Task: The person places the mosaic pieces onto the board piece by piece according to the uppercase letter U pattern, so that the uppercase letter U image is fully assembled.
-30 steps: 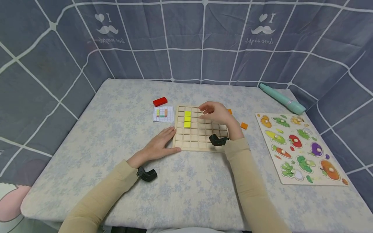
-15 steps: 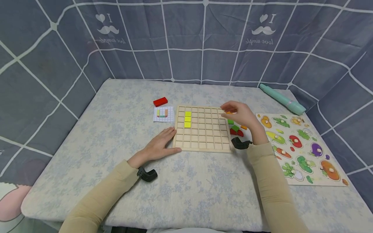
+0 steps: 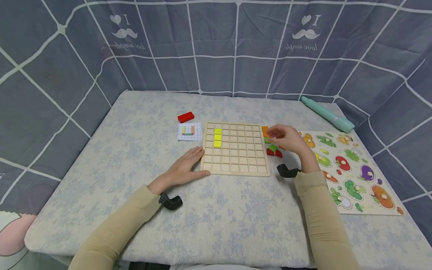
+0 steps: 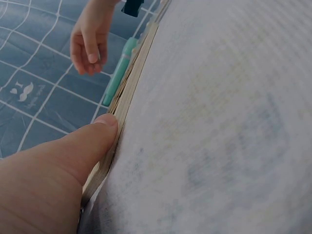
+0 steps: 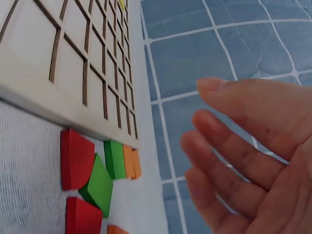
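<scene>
From left to right, we see a person's left hand (image 3: 183, 167), fingers straight and thumb spread, touching the near-left corner of a wooden grid board (image 3: 235, 171). Beyond that hand lie a red block (image 3: 186, 117) and a patterned card (image 3: 189, 137). Yellow blocks (image 3: 217, 137) line one board column. By the board's right edge, near orange, green and red blocks (image 3: 273, 148), we find the right hand (image 3: 287, 138), fingers loosely curved, thumb apart. Farther right: a vegetable puzzle (image 3: 362, 163), a teal tube (image 3: 326, 114) behind.

Over the head feed I see a cloth-covered table (image 3: 216, 221) carrying a grid board (image 3: 241, 163), coloured pieces (image 3: 273, 148) beside it, a printed card (image 3: 189, 131), a red block (image 3: 185, 117), a vegetable puzzle (image 3: 353, 175) and a teal tube (image 3: 326, 114).
</scene>
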`<state>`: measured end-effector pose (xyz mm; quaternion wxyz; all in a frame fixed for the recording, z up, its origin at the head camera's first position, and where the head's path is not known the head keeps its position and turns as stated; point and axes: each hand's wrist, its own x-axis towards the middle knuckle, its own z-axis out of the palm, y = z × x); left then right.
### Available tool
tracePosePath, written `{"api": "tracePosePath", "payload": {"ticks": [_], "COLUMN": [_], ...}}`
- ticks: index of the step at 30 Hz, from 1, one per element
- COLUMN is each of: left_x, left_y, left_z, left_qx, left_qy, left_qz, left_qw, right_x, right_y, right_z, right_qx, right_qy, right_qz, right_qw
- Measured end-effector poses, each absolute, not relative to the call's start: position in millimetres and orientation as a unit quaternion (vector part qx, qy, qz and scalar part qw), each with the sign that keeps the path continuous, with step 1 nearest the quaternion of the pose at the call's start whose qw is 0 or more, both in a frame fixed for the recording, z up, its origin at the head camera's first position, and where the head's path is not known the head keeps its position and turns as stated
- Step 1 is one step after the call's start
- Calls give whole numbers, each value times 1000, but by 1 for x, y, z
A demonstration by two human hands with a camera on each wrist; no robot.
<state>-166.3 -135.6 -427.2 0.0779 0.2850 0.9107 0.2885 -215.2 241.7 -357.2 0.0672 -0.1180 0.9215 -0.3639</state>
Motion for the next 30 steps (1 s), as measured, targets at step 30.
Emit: {"api": "tracePosePath", "payload": {"ticks": [30], "left_x": [-166], "left_y": [-136], "left_z": [-427], "left_qx": [283], "left_qy": [913], "left_qz": [284], "left_qw": [80], "right_x": [-221], "right_y": [252], "right_z": [-381], "right_qx": [-124], "right_qy": [916], "right_qz": [-351], "right_qw": [151]}}
